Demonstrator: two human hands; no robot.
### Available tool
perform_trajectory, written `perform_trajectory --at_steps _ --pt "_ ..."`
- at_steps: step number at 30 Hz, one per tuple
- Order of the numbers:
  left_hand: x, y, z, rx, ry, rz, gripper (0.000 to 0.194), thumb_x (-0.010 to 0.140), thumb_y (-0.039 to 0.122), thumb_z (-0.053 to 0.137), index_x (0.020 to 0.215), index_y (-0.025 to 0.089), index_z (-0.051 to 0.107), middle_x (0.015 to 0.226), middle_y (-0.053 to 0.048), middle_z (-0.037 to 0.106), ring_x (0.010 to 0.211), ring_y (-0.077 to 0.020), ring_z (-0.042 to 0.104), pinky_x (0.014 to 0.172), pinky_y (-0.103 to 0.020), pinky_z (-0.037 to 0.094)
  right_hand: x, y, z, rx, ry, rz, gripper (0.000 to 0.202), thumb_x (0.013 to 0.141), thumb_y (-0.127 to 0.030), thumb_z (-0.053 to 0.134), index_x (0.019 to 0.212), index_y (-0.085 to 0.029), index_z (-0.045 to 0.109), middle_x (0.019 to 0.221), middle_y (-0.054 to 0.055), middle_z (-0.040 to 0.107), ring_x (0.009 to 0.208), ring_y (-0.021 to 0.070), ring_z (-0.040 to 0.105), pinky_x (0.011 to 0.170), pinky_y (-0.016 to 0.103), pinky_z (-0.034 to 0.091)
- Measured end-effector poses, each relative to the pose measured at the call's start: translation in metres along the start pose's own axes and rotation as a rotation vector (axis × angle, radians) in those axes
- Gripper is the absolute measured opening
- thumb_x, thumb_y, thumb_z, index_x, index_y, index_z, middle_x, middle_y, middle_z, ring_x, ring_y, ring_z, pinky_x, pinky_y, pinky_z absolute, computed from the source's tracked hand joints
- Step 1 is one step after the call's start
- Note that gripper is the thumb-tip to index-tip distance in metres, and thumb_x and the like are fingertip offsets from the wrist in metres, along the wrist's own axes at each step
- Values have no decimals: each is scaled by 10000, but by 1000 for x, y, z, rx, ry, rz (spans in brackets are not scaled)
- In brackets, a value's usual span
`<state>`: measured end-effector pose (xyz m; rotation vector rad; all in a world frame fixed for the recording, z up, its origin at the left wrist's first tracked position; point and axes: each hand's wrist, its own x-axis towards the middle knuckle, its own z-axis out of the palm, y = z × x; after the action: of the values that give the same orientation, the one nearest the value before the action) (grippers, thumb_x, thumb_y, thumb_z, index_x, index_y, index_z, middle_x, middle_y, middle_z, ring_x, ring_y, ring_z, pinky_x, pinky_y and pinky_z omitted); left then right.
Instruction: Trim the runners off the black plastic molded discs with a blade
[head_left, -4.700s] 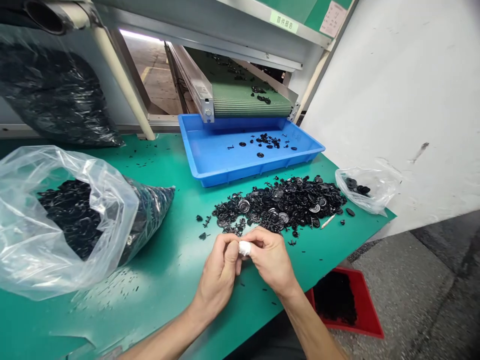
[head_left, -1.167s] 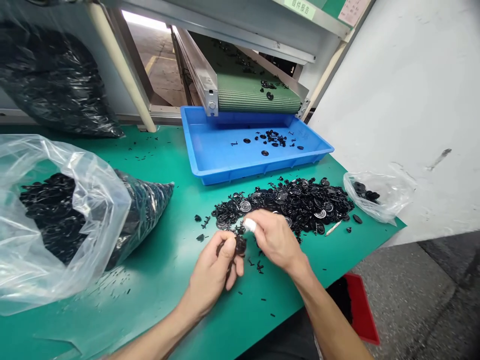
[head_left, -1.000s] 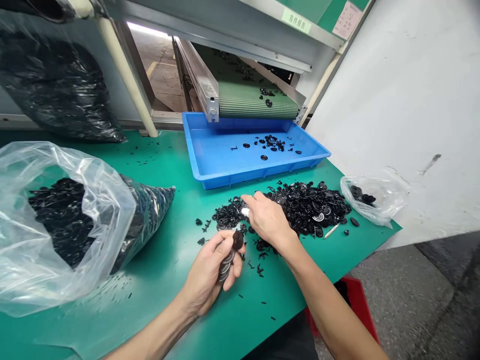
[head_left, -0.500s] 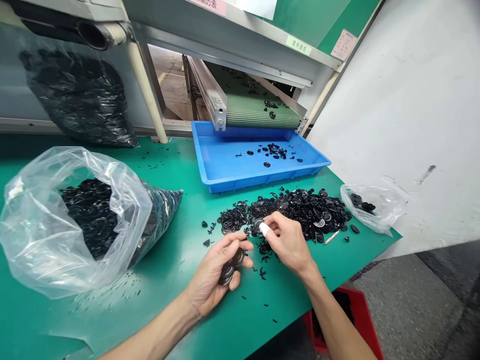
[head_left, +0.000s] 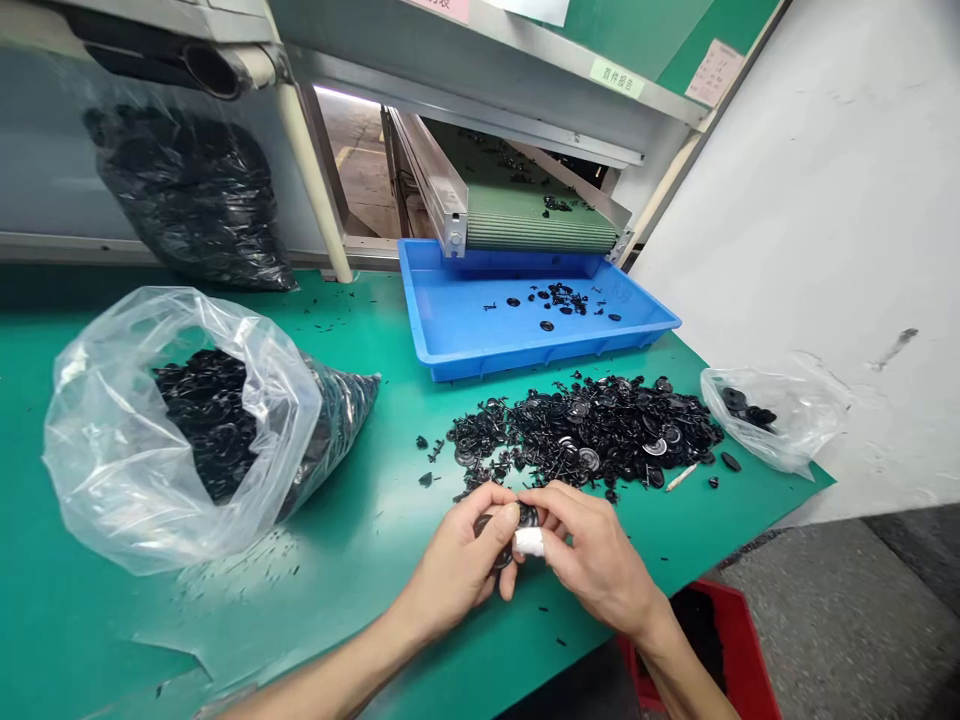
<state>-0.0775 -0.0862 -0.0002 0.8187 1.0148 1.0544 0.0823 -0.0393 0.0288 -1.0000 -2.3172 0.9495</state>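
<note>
My left hand [head_left: 466, 558] is closed around several round black plastic discs [head_left: 498, 550], its thumb pressed on top. Touching it from the right, my right hand [head_left: 592, 555] pinches another black disc [head_left: 528, 514] between thumb and fingers. White tape [head_left: 529, 542] wraps the right thumb. Fingers hide much of the held pieces. Just beyond both hands spreads a pile of black plastic parts [head_left: 607, 430], discs mixed with small branched bits, on the green table [head_left: 360, 560].
Behind the pile stands a blue tray [head_left: 480, 358] under a conveyor belt [head_left: 540, 232]. To the left is an open clear bag [head_left: 292, 420] of black parts, with another full bag [head_left: 195, 190] behind. A small bag [head_left: 795, 430] lies right; a red bin [head_left: 750, 650] stands below the edge.
My right hand has drawn back from the pile with a disc and met my left hand. Its disc now sits against the left fingers. The view has shifted slightly.
</note>
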Motion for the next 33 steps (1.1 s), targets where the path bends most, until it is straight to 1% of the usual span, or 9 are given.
perform_trajectory --at_steps 3,6,9,11,15,19,24,29,33 --pt "0 -2 1 0 0 27 354 927 531 482 815 196 489 497 44 571 319 -39 330 325 -138 189 4 -1 0 21 -8 -37 258 861 -70 475 961 -203 673 733 -11 588 654 119 532 609 250 389" --pt "-1 -3 3 -104 29 68 347 910 516 534 799 191 481 609 24 624 348 -43 446 317 -126 196 11 2 6 188 27 7 210 888 -94 473 839 -195 650 612 -40 593 561 96 520 565 223 387" --pt "-3 1 2 -194 89 109 322 896 474 585 797 177 507 664 13 639 375 -50 512 306 -110 212 26 5 11 319 0 90 191 918 -136 445 855 -193 616 559 -55 583 490 92 515 514 208 394" --pt "-3 11 -4 -257 135 146 268 892 430 608 850 171 554 667 13 640 377 -56 527 295 -103 223 40 5 14 224 23 75 216 920 -116 415 911 -190 618 636 -35 607 539 99 549 550 217 415" --pt "1 44 -24 -437 250 276 192 907 322 587 1039 184 606 619 34 612 330 -54 471 256 -101 231 66 -7 26 -268 24 -33 229 927 -138 444 993 -202 654 898 34 621 777 152 601 680 266 426" --pt "9 64 -40 -617 329 322 159 942 256 478 915 182 616 645 19 608 363 -70 481 247 -118 293 79 -20 40 -610 -84 80 203 949 -230 447 948 -202 647 962 52 601 729 173 599 561 275 358" --pt "17 54 -49 -666 365 253 223 955 269 478 804 156 598 763 -30 643 514 -100 598 280 -122 360 75 -17 39 -681 -95 94 198 950 -200 415 926 -190 612 964 45 589 758 167 599 577 279 354" --pt "20 46 -52 -605 352 280 131 847 266 682 864 149 626 825 -24 634 595 -93 606 300 -98 359 71 -17 33 -673 -76 76 210 961 -206 411 1016 -211 614 981 35 585 782 163 599 595 279 362" --pt "19 48 -49 -532 309 274 391 688 285 835 1002 166 634 792 14 594 575 -77 565 291 -85 317 77 -23 42 -660 -66 75 205 941 -192 429 937 -188 634 963 59 595 764 182 595 554 278 328"
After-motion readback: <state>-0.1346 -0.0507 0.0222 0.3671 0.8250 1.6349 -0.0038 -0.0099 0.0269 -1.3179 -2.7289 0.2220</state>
